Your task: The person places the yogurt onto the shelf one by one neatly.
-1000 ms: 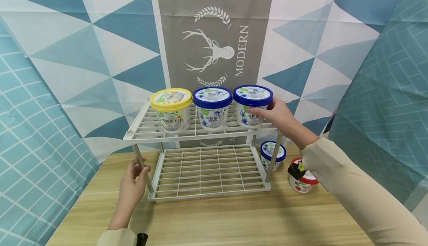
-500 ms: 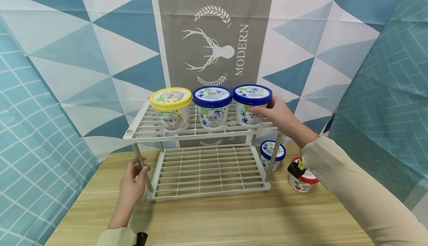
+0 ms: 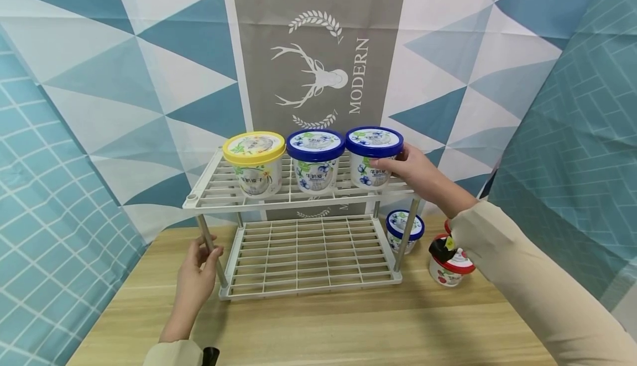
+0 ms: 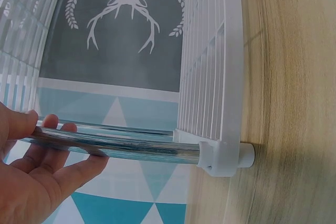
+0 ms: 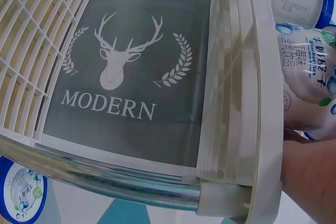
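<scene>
On the top tier of a white two-tier rack (image 3: pixel 308 288), a yellow-lidded tub (image 3: pixel 259 181) and two blue-lidded tubs stand in a row. My right hand (image 3: pixel 420 175) grips the rightmost blue-lidded tub (image 3: pixel 360 172), thumb on its front and the other fingers hidden behind. The middle blue-lidded tub (image 3: pixel 316 175) is just left of it. My left hand (image 3: pixel 196 272) holds the rack's front left metal post (image 4: pixel 131 148), fingers and thumb around it in the left wrist view. In the right wrist view, the held tub (image 5: pixel 307 72) shows beyond the shelf edge, with little of my hand visible.
Another blue-lidded tub (image 3: pixel 398 239) stands on the wooden table (image 3: pixel 338 327) right of the rack. A red-lidded tub (image 3: pixel 445 275) is nearer me, partly covered by my sleeve and a black strap, with another red lid edge behind it. A patterned cloth (image 3: pixel 318 1) hangs behind the rack.
The head view shifts very slightly, and a second red lid edge now shows by my right sleeve. Both hands keep their places on the tub and the post.
</scene>
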Available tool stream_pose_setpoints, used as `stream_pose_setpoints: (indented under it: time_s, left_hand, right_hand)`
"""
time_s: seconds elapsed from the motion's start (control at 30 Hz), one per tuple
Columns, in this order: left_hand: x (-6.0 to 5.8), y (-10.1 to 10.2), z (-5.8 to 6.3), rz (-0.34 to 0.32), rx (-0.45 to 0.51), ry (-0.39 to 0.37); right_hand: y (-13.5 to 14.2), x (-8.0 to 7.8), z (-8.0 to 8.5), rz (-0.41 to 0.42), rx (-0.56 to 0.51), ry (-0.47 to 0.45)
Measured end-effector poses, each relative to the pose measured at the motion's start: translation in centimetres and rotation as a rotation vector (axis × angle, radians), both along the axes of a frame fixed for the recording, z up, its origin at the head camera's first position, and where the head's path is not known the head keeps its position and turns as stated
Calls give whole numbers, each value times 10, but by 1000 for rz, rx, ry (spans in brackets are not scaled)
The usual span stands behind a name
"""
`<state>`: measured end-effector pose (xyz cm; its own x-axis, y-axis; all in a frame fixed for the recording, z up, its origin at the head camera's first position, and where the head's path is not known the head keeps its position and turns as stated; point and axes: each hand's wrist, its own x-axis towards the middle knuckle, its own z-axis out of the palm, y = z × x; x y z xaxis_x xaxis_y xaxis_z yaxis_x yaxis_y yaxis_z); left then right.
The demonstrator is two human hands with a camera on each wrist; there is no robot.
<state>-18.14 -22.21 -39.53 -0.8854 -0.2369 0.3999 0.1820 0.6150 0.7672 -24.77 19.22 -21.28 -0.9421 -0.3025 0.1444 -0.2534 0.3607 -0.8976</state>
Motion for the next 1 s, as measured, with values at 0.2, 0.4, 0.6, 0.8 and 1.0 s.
stream_pose_setpoints:
  time_s: [0.2, 0.4, 0.6, 0.8, 1.0]
  left_hand:
    - [0, 0, 0, 7, -2, -7]
    - [0, 0, 0, 7, 5, -8]
    - [0, 0, -1, 5, 24, -2]
    - [-1, 0, -2, 0, 42, -1]
    - [-1, 0, -1, -4, 39, 3]
  right_hand:
    - [3, 1, 0, -25, 17, -19]
    - [5, 6, 1, -78, 65, -11]
    - [10, 13, 4, -121, 46, -13]
    - [23, 22, 2, -190, 12, 22]
    - [38, 33, -5, -286, 19, 83]
